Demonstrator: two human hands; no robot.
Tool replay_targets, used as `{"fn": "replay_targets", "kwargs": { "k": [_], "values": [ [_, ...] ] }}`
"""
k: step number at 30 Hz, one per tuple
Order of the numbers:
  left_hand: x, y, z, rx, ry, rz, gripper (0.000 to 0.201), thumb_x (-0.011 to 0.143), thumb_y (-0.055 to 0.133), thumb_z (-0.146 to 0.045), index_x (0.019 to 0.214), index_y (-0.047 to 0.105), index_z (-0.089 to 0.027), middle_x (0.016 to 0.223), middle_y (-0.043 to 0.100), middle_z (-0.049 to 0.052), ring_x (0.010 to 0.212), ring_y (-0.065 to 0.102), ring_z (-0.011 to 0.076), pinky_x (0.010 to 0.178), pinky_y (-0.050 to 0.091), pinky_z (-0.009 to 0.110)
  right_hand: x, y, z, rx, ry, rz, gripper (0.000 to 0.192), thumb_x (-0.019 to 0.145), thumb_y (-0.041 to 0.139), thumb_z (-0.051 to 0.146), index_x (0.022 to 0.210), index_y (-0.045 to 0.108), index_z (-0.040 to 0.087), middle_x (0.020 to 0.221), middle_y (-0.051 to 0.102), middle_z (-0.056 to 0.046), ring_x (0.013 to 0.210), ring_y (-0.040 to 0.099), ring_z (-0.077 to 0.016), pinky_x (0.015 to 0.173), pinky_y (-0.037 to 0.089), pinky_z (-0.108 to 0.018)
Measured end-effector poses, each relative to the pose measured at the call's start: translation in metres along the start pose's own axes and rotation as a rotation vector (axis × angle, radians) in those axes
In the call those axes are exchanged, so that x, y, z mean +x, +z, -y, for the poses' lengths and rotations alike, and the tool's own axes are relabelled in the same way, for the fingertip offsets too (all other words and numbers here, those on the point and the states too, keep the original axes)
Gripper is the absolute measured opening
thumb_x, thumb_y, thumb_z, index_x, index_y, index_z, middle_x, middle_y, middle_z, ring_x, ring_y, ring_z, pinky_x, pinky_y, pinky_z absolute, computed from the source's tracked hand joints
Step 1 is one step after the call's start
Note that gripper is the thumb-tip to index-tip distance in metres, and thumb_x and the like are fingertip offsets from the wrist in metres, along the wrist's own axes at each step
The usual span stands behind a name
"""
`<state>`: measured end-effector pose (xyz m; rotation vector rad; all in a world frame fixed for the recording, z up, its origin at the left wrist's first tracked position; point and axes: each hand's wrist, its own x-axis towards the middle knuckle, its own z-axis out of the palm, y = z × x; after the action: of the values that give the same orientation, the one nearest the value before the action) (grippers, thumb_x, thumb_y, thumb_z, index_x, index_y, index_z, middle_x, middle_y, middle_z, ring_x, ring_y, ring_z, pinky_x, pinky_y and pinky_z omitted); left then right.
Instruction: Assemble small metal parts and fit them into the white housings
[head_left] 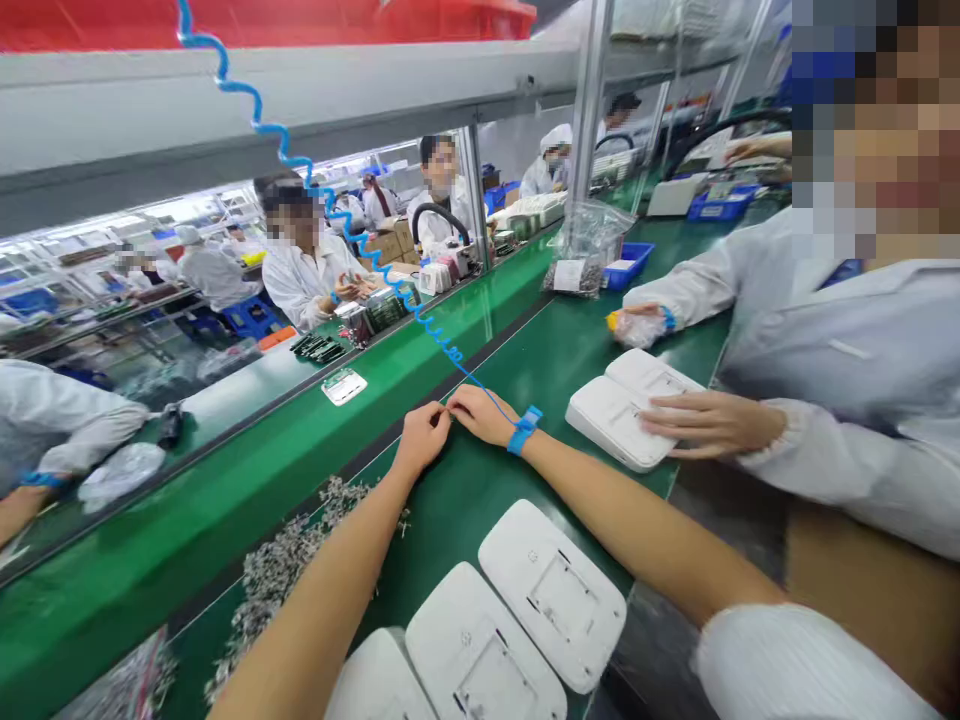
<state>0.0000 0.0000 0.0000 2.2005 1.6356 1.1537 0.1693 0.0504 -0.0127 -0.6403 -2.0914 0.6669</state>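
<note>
My left hand [426, 436] and my right hand [484, 414] meet at the fingertips over the far side of the green worktop [450, 490]. Both have their fingers closed in a pinch; anything between them is too small or hidden to make out. A blue wrist strap [524, 430] circles my right wrist, and a coiled blue cord [379, 268] runs up from it. Nearer to me lie three white plastic housings, one [553, 595] whole in view, another [484, 655] beside it, the last cut off by the frame. A heap of small metal parts [289, 560] lies partly behind my left forearm.
On my right, a co-worker's hand [712, 422] rests on white housings [626, 420]; their other hand [641, 325] holds a bottle with a yellow cap. A green conveyor belt [247, 500] runs beyond, carrying a small white piece [344, 387]. A clear bag of parts [581, 265] and blue tray [628, 265] stand behind.
</note>
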Motion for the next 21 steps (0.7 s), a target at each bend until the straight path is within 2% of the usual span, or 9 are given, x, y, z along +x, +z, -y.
{"fn": "replay_targets", "kwargs": {
  "k": [3, 6, 10, 13, 18, 21],
  "values": [
    [0.0003, 0.0020, -0.0007, -0.014, 0.016, 0.000, 0.024, 0.089, 0.049, -0.029, 0.073, 0.063, -0.019, 0.065, 0.061, -0.001, 0.061, 0.051, 0.0118, 0.064, 0.038, 0.025, 0.0014, 0.0023, -0.0029, 0.114, 0.092, 0.016, 0.004, 0.089, 0.056, 0.018, 0.092, 0.057, 0.019, 0.090, 0.065, -0.005, 0.083, 0.061, -0.0178, 0.082, 0.050, -0.034],
    [0.0002, 0.0023, -0.0012, -0.029, 0.018, -0.008, 0.025, 0.091, 0.049, -0.030, 0.073, 0.063, -0.020, 0.063, 0.061, -0.002, 0.060, 0.052, 0.0117, 0.063, 0.039, 0.025, 0.0024, 0.0033, -0.0058, 0.192, 0.156, 0.038, 0.015, 0.086, 0.058, 0.016, 0.100, 0.054, 0.019, 0.082, 0.065, -0.001, 0.071, 0.064, -0.0143, 0.070, 0.052, -0.029],
    [0.0000, 0.0000, -0.0016, -0.042, 0.007, -0.028, 0.027, 0.093, 0.048, -0.030, 0.073, 0.063, -0.019, 0.062, 0.060, -0.002, 0.058, 0.052, 0.0113, 0.063, 0.039, 0.025, 0.0038, 0.0033, -0.0067, 0.304, 0.243, 0.031, 0.023, 0.083, 0.062, 0.015, 0.103, 0.051, 0.019, 0.075, 0.062, 0.003, 0.065, 0.063, -0.0120, 0.064, 0.051, -0.026],
    [0.0001, -0.0009, -0.0016, -0.044, 0.000, -0.036, 0.024, 0.093, 0.049, -0.029, 0.078, 0.065, -0.020, 0.064, 0.062, -0.002, 0.059, 0.053, 0.0114, 0.063, 0.040, 0.025, 0.0044, 0.0041, -0.0048, 0.289, 0.240, 0.013, 0.026, 0.082, 0.067, 0.021, 0.103, 0.052, 0.019, 0.080, 0.064, 0.002, 0.067, 0.063, -0.0120, 0.065, 0.052, -0.025],
    [0.0000, 0.0009, -0.0001, -0.035, -0.002, -0.031, 0.024, 0.093, 0.049, -0.030, 0.079, 0.066, -0.020, 0.062, 0.062, -0.002, 0.056, 0.052, 0.0111, 0.061, 0.040, 0.024, 0.0034, 0.0066, -0.0033, 0.200, 0.203, -0.003, 0.012, 0.087, 0.055, 0.013, 0.098, 0.054, 0.019, 0.079, 0.066, 0.000, 0.066, 0.065, -0.0117, 0.065, 0.052, -0.025],
    [0.0000, 0.0019, 0.0013, -0.019, -0.006, -0.041, 0.023, 0.091, 0.049, -0.028, 0.077, 0.065, -0.020, 0.062, 0.060, -0.003, 0.056, 0.051, 0.0110, 0.062, 0.039, 0.024, 0.0032, 0.0076, -0.0039, 0.124, 0.158, -0.045, 0.009, 0.087, 0.056, 0.013, 0.094, 0.058, 0.019, 0.080, 0.065, -0.001, 0.069, 0.061, -0.0131, 0.069, 0.050, -0.027]
  ]
}}
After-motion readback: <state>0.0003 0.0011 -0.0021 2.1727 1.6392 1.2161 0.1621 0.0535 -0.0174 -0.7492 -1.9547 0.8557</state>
